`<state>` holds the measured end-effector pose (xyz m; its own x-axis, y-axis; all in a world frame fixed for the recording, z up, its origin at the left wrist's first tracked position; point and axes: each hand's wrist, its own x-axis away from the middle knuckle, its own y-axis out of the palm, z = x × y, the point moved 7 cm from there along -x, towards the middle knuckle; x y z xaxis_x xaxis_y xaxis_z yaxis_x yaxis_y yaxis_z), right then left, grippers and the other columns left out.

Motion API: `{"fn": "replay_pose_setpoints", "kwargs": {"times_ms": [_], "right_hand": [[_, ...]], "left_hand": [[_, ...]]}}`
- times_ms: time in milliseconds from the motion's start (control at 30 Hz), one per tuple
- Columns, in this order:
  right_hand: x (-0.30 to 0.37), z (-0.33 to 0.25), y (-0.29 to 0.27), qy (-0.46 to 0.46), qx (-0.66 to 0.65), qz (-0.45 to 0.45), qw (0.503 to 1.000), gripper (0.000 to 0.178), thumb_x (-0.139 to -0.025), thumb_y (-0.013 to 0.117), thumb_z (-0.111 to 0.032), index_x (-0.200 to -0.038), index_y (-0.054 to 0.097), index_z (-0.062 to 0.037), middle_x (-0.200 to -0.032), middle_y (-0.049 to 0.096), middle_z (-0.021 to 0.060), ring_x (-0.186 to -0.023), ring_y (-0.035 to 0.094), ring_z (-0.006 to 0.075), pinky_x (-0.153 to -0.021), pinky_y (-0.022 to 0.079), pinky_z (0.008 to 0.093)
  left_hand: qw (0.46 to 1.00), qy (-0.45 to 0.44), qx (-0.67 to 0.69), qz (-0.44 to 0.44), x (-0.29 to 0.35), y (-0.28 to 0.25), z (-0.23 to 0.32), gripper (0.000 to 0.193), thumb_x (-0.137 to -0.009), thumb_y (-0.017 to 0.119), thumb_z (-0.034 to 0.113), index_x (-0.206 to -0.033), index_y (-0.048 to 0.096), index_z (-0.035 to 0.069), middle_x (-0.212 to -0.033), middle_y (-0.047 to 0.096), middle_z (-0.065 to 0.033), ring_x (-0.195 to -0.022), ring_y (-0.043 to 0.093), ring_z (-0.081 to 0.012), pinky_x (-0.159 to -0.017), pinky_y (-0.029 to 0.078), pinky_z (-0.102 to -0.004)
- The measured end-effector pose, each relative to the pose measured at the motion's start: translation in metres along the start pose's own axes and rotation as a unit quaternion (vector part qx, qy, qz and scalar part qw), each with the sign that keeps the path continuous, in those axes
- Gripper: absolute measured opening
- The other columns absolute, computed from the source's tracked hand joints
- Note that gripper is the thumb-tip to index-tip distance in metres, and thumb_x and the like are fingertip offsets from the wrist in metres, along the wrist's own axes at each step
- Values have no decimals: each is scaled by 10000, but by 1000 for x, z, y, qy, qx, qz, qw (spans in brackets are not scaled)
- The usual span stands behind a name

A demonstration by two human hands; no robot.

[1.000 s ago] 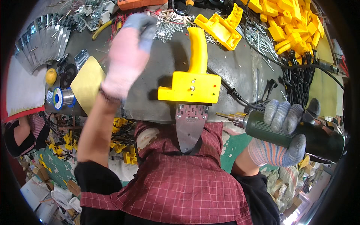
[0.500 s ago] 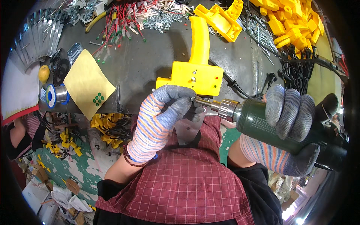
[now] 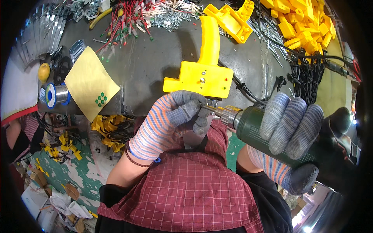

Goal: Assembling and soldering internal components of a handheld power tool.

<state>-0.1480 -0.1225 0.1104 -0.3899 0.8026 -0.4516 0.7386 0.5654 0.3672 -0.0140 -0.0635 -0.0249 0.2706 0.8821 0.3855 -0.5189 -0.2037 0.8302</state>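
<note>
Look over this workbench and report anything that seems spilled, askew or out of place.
Loose silver screws and red-tipped wires lie scattered over the far bench, unsorted. A yellow sheet overhangs the near edge at a slant. The hands' work looks orderly: left hand at the yellow housing, right hand gripping the green driver.

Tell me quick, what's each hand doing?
Left hand: closed, fingertips pinching the driver's tip by the yellow handle piece.
Right hand: closed around the green power screwdriver.

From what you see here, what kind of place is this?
Probably a small assembly workshop: a grey workbench strewn with loose screws, a pile of yellow plastic parts, and a green electric screwdriver in the right hand.
</note>
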Motion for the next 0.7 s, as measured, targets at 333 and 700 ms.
{"fn": "replay_pose_setpoints", "kwargs": {"times_ms": [333,700], "right_hand": [[-6,-2,-1,-67,-17,-88,994,635,-855,634,-422,-1342,452,-59,-819,496,6,-759,481,151,-720,437,326],[-16,-1,-3,-107,97,-201,969,599,-849,701,-340,-1336,482,-69,-799,591,56,-652,550,196,-642,475,368]], "left_hand": [[982,63,-174,31,4,3,8,278,-938,620,141,-1187,599,18,-903,663,-64,-780,628,-138,-732,513,-265],[519,371,-742,204,3,1,61,332,-878,686,322,-939,610,5,-832,633,-189,-718,611,-348,-677,500,-389]]}}
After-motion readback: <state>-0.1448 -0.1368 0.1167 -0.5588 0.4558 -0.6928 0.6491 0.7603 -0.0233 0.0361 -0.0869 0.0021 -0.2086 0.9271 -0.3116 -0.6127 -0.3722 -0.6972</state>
